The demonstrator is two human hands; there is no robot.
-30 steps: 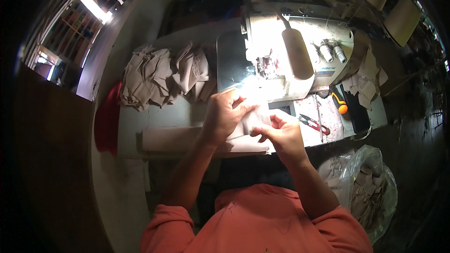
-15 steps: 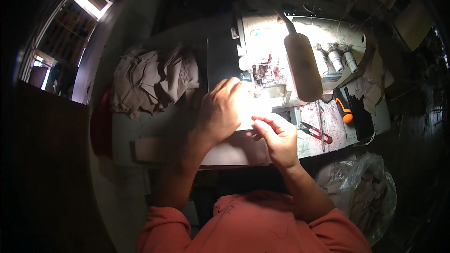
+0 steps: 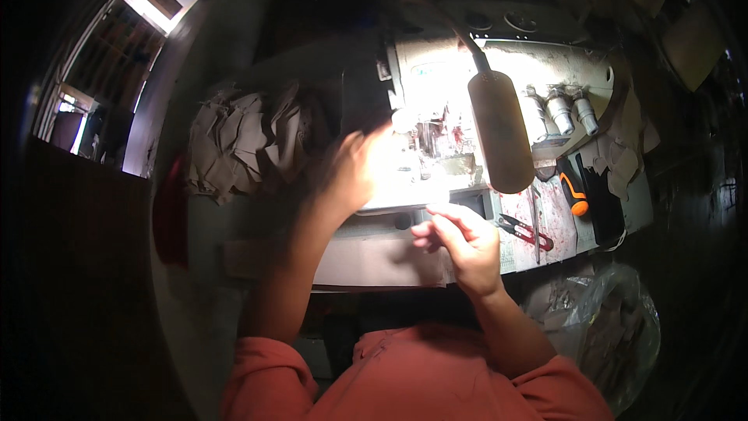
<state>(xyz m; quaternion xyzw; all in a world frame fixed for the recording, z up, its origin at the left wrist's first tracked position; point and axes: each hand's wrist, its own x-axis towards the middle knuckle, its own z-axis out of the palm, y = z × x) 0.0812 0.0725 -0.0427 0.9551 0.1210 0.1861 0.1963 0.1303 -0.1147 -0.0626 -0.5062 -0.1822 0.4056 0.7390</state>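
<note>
My left hand (image 3: 354, 171) reaches to the left side of a brightly lit sewing machine (image 3: 444, 129). It is smeared by motion, and its fingertips are lost in the lamp's glare, so what it touches is hidden. At the front of the machine, my right hand (image 3: 467, 249) is closed in a pinch, thumb and forefinger at the edge of the bright light. Anything between those fingers is too washed out to make out. Over the machine hangs an oblong lamp head (image 3: 501, 132) on a bent arm.
Folded beige fabric pieces (image 3: 245, 136) lie in a pile on the left. Red-handled thread snips (image 3: 530, 232), an orange-and-black-handled tool (image 3: 574, 191) and a dark flat object (image 3: 604, 210) lie at right. A clear plastic bag (image 3: 623, 327) of scraps stands below the table edge.
My hands have moved apart: the left shifted left and away from the right, which moved slightly down toward me. The whole view has tilted a little.
</note>
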